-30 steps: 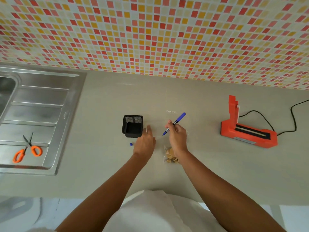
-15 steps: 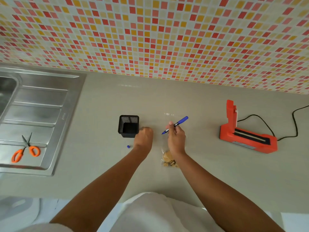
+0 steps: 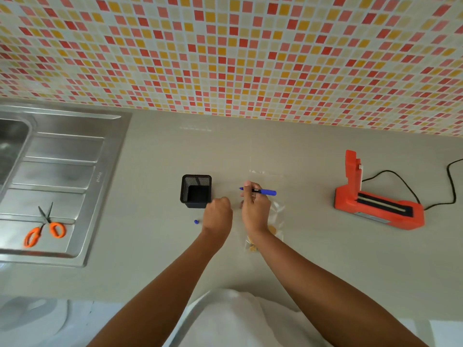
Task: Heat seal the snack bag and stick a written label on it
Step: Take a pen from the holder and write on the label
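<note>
A clear snack bag with yellow-brown snacks lies flat on the grey counter, largely under my right hand. My right hand grips a blue pen, which lies nearly level with its tip pointing left. My left hand is curled into a fist just left of the bag, beside the black mesh pen holder; what it holds, if anything, is hidden. The pen's blue cap lies on the counter left of that hand. An orange heat sealer stands at the right with its lid raised.
A steel sink drainboard fills the left side, with orange-handled scissors lying on it. The sealer's black cord loops off to the right. A mosaic tiled wall backs the counter.
My right hand has turned the pen from slanting up-right to nearly level. My left hand has gone from flat fingers to a closed fist and drawn slightly back.
</note>
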Demonstrator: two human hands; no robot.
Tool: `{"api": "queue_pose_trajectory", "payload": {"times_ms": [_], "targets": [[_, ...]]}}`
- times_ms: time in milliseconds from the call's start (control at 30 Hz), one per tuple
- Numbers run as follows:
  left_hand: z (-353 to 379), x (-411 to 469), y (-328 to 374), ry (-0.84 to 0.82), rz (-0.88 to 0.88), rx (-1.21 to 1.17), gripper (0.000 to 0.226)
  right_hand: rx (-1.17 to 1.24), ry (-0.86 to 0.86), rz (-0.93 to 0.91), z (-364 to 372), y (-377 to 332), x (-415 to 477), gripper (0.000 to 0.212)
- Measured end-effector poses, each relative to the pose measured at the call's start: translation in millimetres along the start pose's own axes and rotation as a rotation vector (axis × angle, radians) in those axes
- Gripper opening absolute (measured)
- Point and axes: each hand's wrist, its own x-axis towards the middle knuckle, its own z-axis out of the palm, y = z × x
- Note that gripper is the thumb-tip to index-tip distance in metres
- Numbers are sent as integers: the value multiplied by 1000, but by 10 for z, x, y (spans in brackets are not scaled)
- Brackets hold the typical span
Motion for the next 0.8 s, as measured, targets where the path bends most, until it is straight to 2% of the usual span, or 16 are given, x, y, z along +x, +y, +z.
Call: {"api": "queue_pose_trajectory", "payload": {"times_ms": [67,133,200,267,467,800], "targets": [[6,-26,-36,69,-46,-172,12,-13,-23,-12,42,-15,-27,16],[15,-53,-97,152,-72,-336,13,-59,-25,-101,75,-9,-38,13],[31,-95,-172,175,-98,-472,16,-90,-37,-169,116,24,-41,24],[63,-133,-247,162,-125,-564,17,-113,-63,-157,177,95,-51,38],[191,-172,-386,140,-207,-607,13,-151,-130,-81,299,288,-82,57],[303,-176,-404,136,-201,-538,7,-267,-220,-67,376,404,-114,59]]}}
